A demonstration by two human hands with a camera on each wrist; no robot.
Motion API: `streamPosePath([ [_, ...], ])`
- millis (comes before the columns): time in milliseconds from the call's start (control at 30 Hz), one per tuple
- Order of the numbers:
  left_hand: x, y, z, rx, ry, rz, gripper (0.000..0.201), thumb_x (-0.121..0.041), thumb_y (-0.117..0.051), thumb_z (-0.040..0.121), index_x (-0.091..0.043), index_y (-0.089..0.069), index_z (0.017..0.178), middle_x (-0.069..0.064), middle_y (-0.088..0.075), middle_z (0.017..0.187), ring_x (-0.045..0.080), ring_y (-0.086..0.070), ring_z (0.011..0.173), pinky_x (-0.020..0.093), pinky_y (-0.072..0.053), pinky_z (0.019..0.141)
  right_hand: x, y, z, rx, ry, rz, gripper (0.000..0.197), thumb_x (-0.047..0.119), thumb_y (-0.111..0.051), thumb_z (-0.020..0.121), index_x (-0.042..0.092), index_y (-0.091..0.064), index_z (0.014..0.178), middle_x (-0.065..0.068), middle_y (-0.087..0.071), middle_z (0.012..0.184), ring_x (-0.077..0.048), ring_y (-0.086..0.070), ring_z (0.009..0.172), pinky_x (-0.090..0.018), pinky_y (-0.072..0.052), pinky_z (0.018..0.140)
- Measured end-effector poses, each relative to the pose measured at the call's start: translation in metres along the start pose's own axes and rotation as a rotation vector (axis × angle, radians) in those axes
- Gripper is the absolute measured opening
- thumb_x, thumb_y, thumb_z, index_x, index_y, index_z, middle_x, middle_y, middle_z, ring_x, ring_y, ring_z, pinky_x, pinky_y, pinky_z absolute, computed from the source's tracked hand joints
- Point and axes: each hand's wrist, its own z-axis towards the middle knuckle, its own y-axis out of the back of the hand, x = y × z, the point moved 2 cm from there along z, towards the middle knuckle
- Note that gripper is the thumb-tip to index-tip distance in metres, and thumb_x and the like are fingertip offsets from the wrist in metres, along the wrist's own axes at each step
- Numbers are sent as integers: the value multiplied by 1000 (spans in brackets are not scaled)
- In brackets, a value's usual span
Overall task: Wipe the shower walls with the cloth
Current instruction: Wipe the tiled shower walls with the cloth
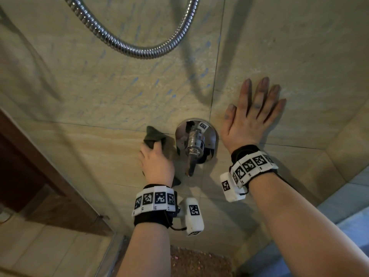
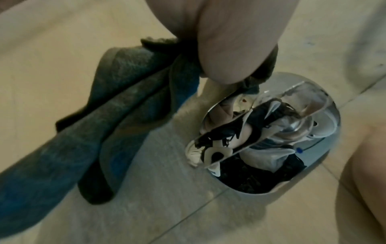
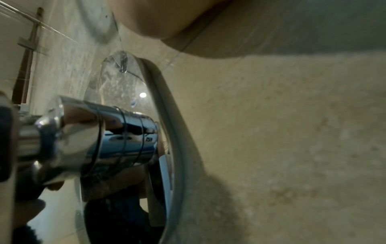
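Observation:
My left hand grips a dark green-blue cloth and holds it against the beige tiled shower wall, just left of the chrome mixer valve. In the left wrist view the cloth hangs bunched from my fingers beside the valve plate. My right hand lies flat on the wall to the right of the valve, fingers spread and straight. Blue streaks mark the wall above the cloth. The right wrist view shows the valve handle close up, with the palm's edge on the tile.
A metal shower hose loops across the wall above. A dark wooden door frame stands at the left, with a glass door edge beneath. A tiled ledge runs along the right corner. The valve lever sticks out between my hands.

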Motion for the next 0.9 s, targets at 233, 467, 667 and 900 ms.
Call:
streamPosePath([
  [233,-1,8,6,106,61,-44,55,-4,-49,87,-7,-34,140,25,-19,146,39,-24,129,45,-24,106,-1,0,-3,1,14,-16,54,36,-25,101,11,-18,149,-27,-31,148,-44,-17,136,-55,-1,113],
  [467,4,16,11,164,49,-147,55,1,-46,88,-6,-32,141,25,-16,148,40,-20,133,46,-22,111,2,2,-3,-12,-28,13,52,36,-21,102,12,-16,148,-28,-29,149,-42,-13,137,-52,3,113],
  [667,14,22,14,208,-11,-128,53,0,-45,89,-5,-34,140,23,-15,148,38,-21,133,43,-23,108,17,12,6,-190,-134,79,45,23,-44,95,11,-36,138,-26,-42,141,-43,-29,134,-57,-23,110],
  [900,32,34,25,285,-2,-111,54,-1,-42,91,-10,-31,143,21,-19,144,40,-26,128,43,-26,106,42,32,39,-198,-290,200,51,17,-52,90,-1,-44,138,-29,-35,145,-47,-31,135,-49,-21,113],
])
